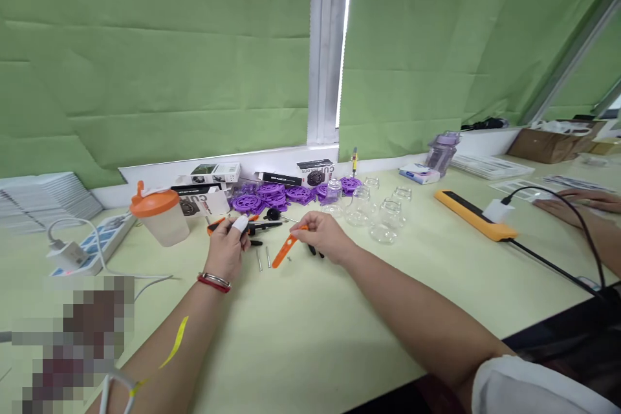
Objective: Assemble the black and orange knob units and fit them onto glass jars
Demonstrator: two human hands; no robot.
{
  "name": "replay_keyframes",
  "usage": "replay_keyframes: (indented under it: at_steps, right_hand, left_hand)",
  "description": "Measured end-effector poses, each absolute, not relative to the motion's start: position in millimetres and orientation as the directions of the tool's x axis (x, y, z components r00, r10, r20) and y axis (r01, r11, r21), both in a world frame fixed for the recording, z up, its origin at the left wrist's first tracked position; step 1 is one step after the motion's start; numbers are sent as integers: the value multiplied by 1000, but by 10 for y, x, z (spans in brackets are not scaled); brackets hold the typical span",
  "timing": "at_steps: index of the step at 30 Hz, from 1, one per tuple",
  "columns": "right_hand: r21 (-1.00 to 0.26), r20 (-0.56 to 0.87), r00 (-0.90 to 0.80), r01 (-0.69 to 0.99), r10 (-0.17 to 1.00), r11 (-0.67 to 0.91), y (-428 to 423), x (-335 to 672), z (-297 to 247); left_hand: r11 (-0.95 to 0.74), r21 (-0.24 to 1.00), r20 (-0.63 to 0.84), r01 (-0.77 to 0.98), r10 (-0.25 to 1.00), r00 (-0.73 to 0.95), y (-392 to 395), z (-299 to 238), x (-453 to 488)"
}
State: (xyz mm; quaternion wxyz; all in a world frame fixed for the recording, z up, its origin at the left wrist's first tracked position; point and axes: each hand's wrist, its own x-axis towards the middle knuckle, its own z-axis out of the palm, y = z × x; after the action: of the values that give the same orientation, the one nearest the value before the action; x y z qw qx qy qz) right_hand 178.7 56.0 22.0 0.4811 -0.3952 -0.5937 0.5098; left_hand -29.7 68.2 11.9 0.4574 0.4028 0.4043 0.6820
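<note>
My right hand pinches one end of a flat orange strip with holes, its free end slanting down toward the table. My left hand, a white cover on one finger, is closed over dark parts; what lies inside its fingers is hidden. Around it are a black-and-orange piece and a black rod-like piece. Two silver screws lie between the hands, with a tiny metal bit beside the strip. Small black parts sit under my right hand. Behind is a round black knob.
Purple wheel-shaped pieces and printed boxes line the wall. Several clear glass jars stand right of them. An orange-lidded cup and white power strip are left; a yellow power strip and another person's hands are right.
</note>
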Motion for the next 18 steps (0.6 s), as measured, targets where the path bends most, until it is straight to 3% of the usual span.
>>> replay_keyframes:
  at_steps: [3, 6, 18]
  right_hand:
    - [-984, 119, -114, -148, 986, 102, 668, 2064, 236]
    - [-983, 86, -136, -174, 987, 62, 755, 2213, 226]
    - [-1000, -21, -313, 1, 949, -22, 689, 2236, 291]
  left_hand:
    - [-177, 931, 131, -321, 978, -159, 559, 155, -134]
    - [-123, 947, 107, -297, 992, -69, 422, 173, 8]
    - [-145, 988, 147, -57, 989, 34, 281, 87, 156]
